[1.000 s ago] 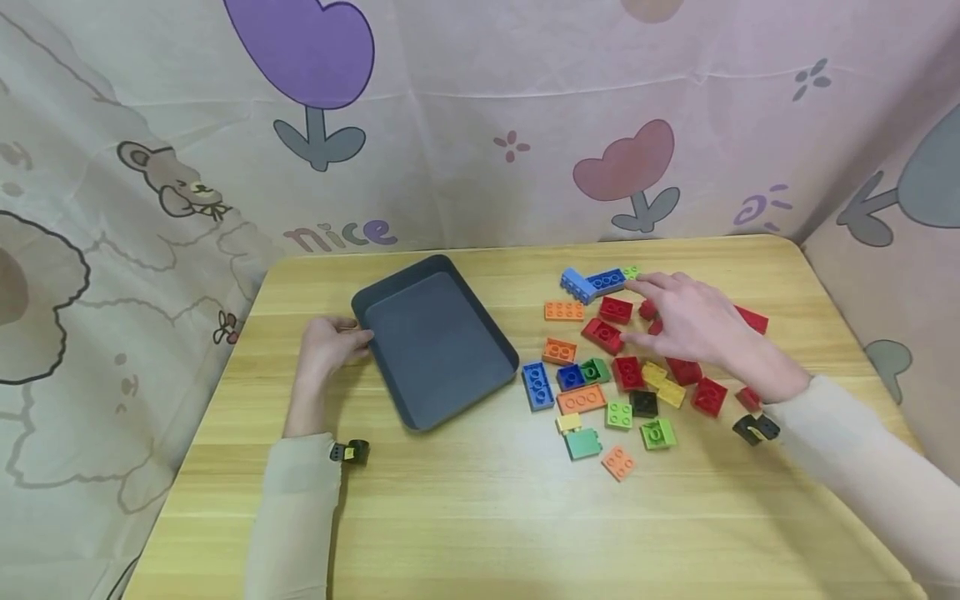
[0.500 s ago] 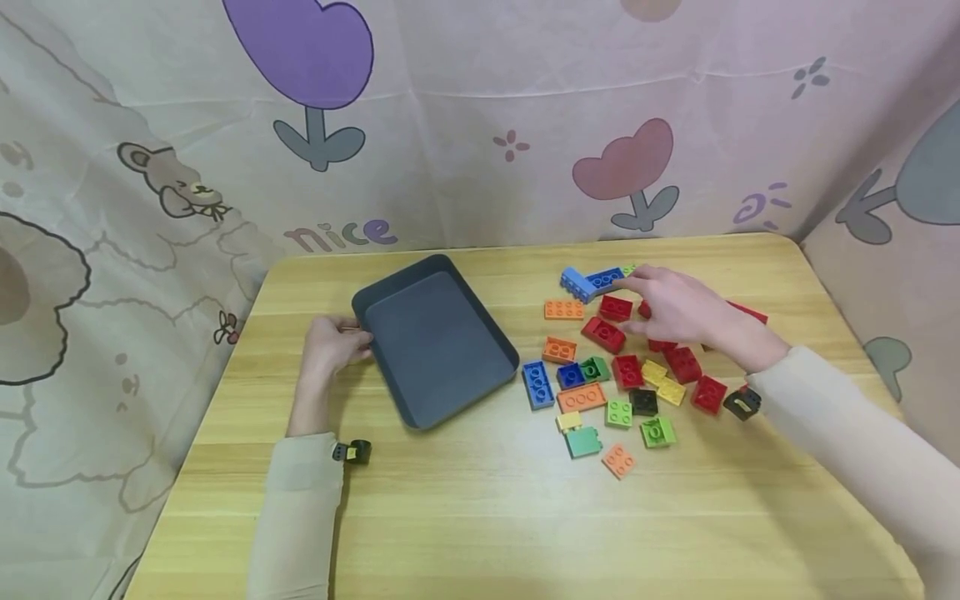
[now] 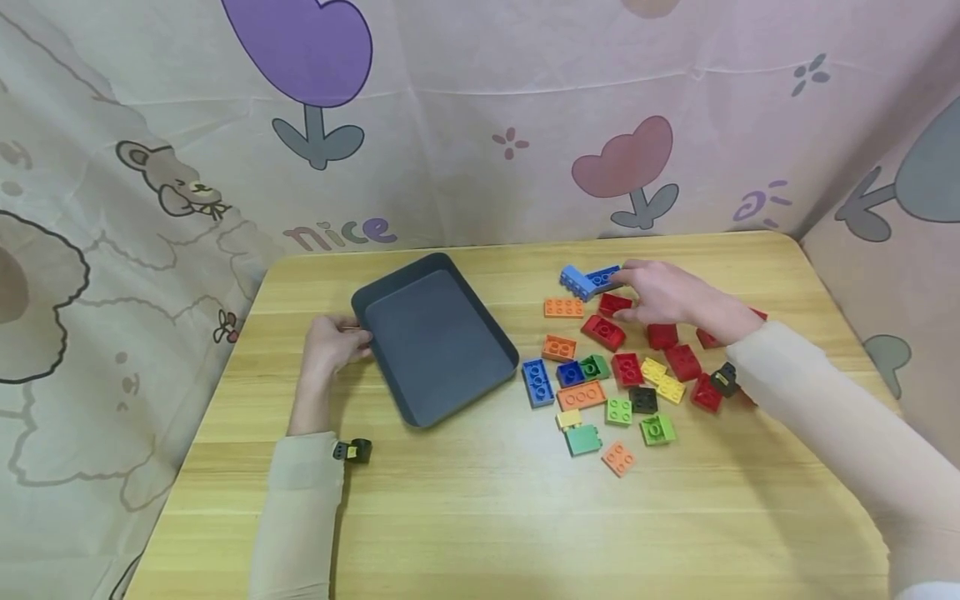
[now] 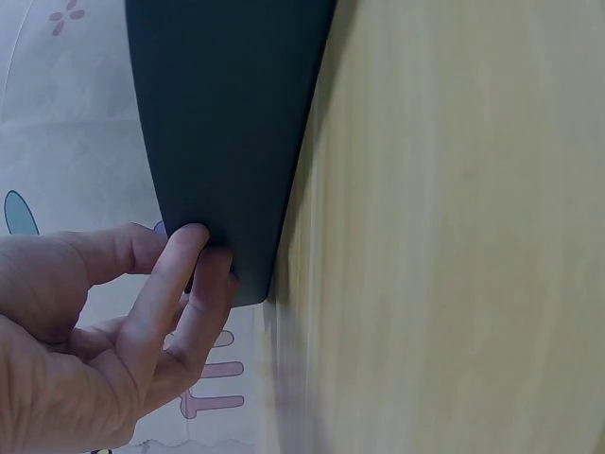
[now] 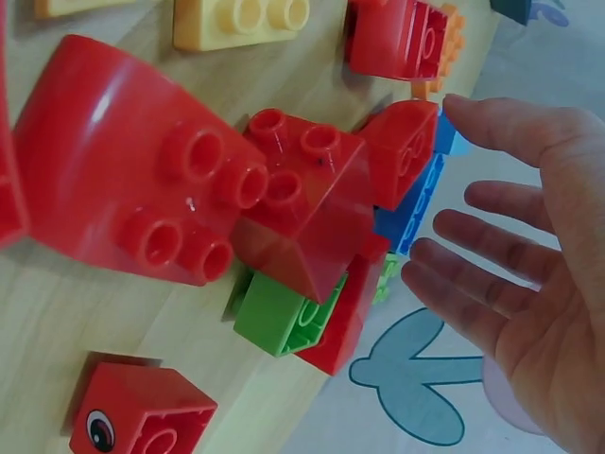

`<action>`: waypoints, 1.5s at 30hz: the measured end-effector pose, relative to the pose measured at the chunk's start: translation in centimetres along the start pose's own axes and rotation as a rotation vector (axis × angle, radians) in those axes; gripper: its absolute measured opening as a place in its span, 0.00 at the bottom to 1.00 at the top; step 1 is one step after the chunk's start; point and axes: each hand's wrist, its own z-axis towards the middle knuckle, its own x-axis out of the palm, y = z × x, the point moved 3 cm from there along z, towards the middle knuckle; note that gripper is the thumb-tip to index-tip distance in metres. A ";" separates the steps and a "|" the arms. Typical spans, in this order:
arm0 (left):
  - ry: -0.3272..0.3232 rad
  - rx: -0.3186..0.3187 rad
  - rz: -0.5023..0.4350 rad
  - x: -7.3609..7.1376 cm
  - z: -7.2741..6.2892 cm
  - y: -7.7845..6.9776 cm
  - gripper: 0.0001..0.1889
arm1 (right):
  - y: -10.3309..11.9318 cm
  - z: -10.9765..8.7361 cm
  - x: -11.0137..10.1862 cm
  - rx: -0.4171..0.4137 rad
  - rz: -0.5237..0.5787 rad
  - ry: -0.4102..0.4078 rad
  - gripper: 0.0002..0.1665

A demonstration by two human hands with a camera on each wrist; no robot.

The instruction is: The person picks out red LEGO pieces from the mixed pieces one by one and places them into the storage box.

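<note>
At the left of the head view, my left hand (image 3: 330,343) pinches the rim of a dark grey rectangular tray (image 3: 442,350). In the left wrist view, thumb and fingers of the left hand (image 4: 113,340) meet at the corner of the tray (image 4: 227,123). My right hand (image 3: 663,292), fingers spread, hovers over building bricks at the back right. A blue brick (image 3: 602,279) and a red brick (image 3: 612,305) lie by its fingertips. In the right wrist view nothing sits between the fingers of the right hand (image 5: 558,293), close to a red brick (image 5: 402,151).
Several more bricks lie right of the tray: orange (image 3: 564,308), yellow (image 3: 663,382), black (image 3: 643,400), lime green (image 3: 657,430) and red ones under the right forearm. A patterned cloth (image 3: 450,125) hangs behind the wooden table (image 3: 450,517).
My right hand has shifted left toward the blue and red bricks and now covers the lime green brick at the back. The left hand and tray stay put.
</note>
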 end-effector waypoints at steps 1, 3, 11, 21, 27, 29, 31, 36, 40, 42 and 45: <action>0.000 0.001 0.000 0.0 0.0 0.0 0.27 | -0.1 0.2 0.1 0.006 0.001 0.009 0.33; 0.000 0.004 0.000 0.0 0.0 0.1 0.26 | -0.2 0.4 0.4 0.013 0.005 0.023 0.32; -0.008 0.008 0.001 0.0 -0.1 0.2 0.26 | -0.2 1.1 0.9 0.025 0.015 0.052 0.29; -0.008 0.009 -0.011 0.0 -0.1 0.0 0.26 | -0.6 1.5 1.2 0.053 -0.019 0.073 0.29; -0.012 0.013 -0.012 -0.1 -0.1 0.1 0.25 | -0.8 1.6 1.4 0.074 -0.035 0.095 0.30; -0.011 0.011 -0.011 -0.1 -0.2 0.1 0.25 | -0.7 1.6 1.4 0.073 -0.045 0.101 0.30; -0.011 0.013 -0.009 -0.1 -0.2 0.1 0.26 | -0.7 1.6 1.4 0.069 -0.052 0.103 0.29; -0.014 0.017 -0.010 -0.1 -0.3 0.1 0.26 | -0.7 1.7 1.3 0.054 -0.066 0.110 0.26; -0.016 0.020 -0.008 -0.1 -0.3 0.0 0.25 | -0.7 1.8 1.5 0.055 -0.064 0.124 0.24; -0.014 0.022 -0.006 -0.1 -0.3 0.1 0.26 | -0.7 1.8 1.5 0.057 -0.063 0.126 0.24; -0.010 0.022 -0.007 -0.1 -0.3 0.2 0.26 | -0.7 1.8 1.5 0.056 -0.067 0.126 0.24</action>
